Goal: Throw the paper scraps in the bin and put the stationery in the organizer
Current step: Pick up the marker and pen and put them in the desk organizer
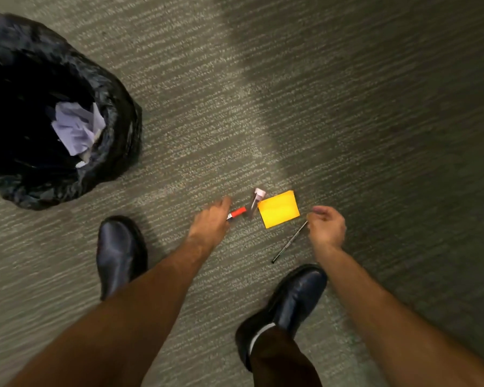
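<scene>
A: Where is the stationery?

B: On the carpet [319, 93], between the two hands. A yellow pad of sticky notes [278, 209] lies flat, with a small clear tube with a pink cap [256, 201] touching its left edge and a red marker [236, 213] just left of that.

A: And the hands?

B: The left hand [211, 222] is over the near end of the marker, fingers stretched forward; I cannot tell if it grips. The right hand [326, 226] is loosely curled, fingertips pinching the top end of a thin black pen [287, 245] that slants down to the carpet.

A: The scraps?

B: Crumpled white paper [76, 127] sits inside the bin [118, 129], lined with a black bag, well to the left. Two black shoes [120, 252] stand near.
</scene>
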A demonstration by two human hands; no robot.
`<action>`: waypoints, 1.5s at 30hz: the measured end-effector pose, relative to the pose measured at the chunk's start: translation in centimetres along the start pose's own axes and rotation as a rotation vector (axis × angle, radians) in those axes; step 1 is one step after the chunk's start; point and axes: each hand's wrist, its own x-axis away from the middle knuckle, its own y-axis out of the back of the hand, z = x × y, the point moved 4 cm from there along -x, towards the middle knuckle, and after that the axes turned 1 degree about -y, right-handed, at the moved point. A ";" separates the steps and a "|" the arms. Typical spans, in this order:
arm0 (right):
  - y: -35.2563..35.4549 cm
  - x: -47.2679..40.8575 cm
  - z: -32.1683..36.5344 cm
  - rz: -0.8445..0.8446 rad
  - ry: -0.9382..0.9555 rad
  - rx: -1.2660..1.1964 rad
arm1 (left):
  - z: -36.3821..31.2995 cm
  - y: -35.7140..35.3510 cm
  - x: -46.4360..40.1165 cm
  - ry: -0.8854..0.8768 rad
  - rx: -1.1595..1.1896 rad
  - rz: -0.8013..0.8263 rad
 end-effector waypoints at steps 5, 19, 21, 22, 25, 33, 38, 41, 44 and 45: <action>0.6 0.9 -3.3 -0.016 -0.150 0.101 | -0.2 1.5 0.2 0.001 0.204 -0.115; -2.7 2.4 -5.4 0.003 -0.311 0.229 | -0.6 9.3 0.2 -0.119 0.343 -0.221; -1.1 2.4 -4.6 0.033 -0.255 0.156 | -1.7 9.6 0.7 -0.119 0.397 -0.230; 0.0 2.7 -3.9 0.042 -0.227 0.097 | -2.5 10.0 1.3 -0.125 0.432 -0.241; 4.4 4.6 -0.3 0.041 -0.070 -0.041 | -6.1 12.4 4.0 -0.144 0.543 -0.267; 22.9 12.9 23.9 0.072 0.312 -0.292 | -24.8 33.3 13.5 -0.233 0.920 -0.360; 37.6 22.4 42.5 -0.001 0.580 -0.194 | -36.8 51.5 19.1 -0.391 0.845 -0.467; 45.6 28.0 50.8 -0.033 0.642 -0.184 | -41.8 60.7 23.5 -0.479 0.783 -0.532; 51.9 32.5 57.1 -0.022 0.673 -0.174 | -45.3 68.1 27.6 -0.531 0.794 -0.548; 53.5 33.8 58.8 -0.023 0.680 -0.174 | -46.1 70.3 28.8 -0.545 0.794 -0.552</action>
